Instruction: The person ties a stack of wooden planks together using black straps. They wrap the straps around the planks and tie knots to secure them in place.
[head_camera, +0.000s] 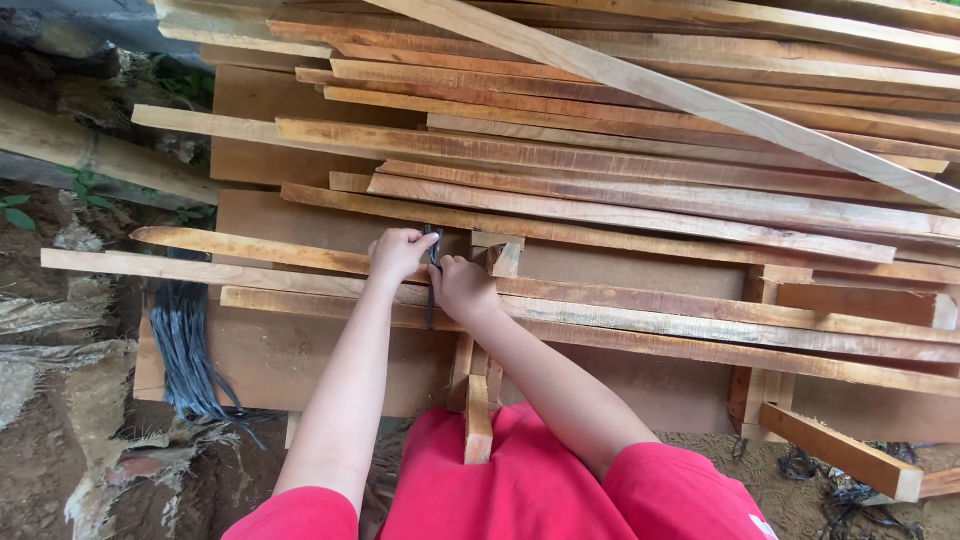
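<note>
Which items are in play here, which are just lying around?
In play:
left hand
right hand
dark strap gripped by both hands
wooden slats it runs over

Lying around:
bundle of dark straps
bamboo pole
loose wood block

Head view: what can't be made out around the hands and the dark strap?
- Dark strap: its ends are hidden between the left hand and right hand.
- Fingertips: curled under, so the grip is unclear.
- Wooden slats: cut off at the right edge.
- Dark bundle: too blurred to identify.
</note>
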